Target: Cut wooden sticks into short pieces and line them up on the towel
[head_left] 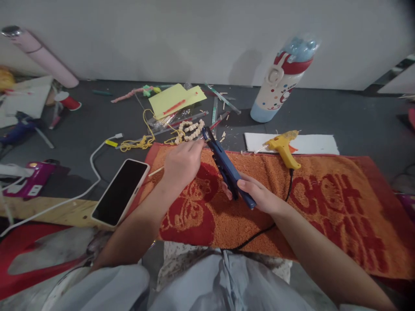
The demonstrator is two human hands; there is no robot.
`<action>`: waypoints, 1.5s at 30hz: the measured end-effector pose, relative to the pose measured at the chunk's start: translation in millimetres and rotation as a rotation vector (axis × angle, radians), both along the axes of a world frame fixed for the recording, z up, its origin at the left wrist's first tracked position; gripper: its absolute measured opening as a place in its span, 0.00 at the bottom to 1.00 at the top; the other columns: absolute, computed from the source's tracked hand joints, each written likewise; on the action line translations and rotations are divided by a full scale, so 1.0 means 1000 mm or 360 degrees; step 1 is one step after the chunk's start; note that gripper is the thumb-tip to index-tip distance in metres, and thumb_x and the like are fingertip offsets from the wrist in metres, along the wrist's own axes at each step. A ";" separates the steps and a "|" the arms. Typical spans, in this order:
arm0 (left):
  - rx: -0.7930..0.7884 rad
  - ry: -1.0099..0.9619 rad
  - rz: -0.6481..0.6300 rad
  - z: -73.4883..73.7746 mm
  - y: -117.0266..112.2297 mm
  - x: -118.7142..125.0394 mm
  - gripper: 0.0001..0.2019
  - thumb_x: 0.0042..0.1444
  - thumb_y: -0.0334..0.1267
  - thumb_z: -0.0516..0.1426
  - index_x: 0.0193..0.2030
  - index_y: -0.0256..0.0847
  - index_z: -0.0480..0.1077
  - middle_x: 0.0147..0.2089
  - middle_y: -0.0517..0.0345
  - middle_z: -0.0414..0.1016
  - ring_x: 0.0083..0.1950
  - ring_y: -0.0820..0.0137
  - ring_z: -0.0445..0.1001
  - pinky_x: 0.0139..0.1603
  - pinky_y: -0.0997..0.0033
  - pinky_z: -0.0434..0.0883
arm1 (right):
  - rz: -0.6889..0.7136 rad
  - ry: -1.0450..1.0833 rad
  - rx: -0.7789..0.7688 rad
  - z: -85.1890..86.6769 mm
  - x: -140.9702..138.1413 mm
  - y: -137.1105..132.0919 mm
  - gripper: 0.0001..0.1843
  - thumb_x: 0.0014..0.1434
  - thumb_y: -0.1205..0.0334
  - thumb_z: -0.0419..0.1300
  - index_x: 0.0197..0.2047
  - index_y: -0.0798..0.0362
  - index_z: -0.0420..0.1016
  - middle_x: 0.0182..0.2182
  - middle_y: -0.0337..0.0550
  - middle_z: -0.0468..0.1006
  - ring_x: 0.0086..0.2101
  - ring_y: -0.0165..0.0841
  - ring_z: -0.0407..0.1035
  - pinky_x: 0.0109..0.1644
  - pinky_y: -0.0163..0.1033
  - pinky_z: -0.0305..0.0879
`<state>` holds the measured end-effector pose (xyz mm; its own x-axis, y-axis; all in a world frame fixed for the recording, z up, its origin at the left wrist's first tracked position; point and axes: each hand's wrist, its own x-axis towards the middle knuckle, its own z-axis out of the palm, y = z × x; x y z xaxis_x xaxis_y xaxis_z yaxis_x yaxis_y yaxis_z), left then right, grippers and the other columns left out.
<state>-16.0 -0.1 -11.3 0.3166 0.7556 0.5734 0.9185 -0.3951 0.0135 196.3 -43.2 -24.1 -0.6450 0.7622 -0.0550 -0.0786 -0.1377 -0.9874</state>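
Note:
My right hand (254, 193) grips the handles of dark blue pliers (227, 168), whose jaws point up and left over an orange and red towel (324, 203). My left hand (183, 162) is closed on a thin wooden stick (155, 172) and reaches to the plier jaws, where the stick's far end meets them. Just beyond the jaws lies a small piece built of short wooden sticks (191, 129), beside tangled yellow string (139, 140).
A yellow glue gun (283, 147) lies on the towel's far edge by a white board (311, 144). A phone (119, 191) with a white cable lies at the left. A water bottle (279, 84), yellow paper (175, 99) and a pink tube (42, 56) stand near the wall.

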 end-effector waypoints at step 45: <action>-0.0137 0.0112 0.0106 0.002 -0.002 0.000 0.15 0.63 0.31 0.47 0.48 0.38 0.73 0.37 0.49 0.79 0.38 0.65 0.76 0.34 0.68 0.69 | -0.0140 0.0077 -0.0356 -0.005 -0.005 -0.004 0.21 0.55 0.43 0.61 0.33 0.55 0.70 0.24 0.40 0.72 0.24 0.30 0.67 0.24 0.33 0.58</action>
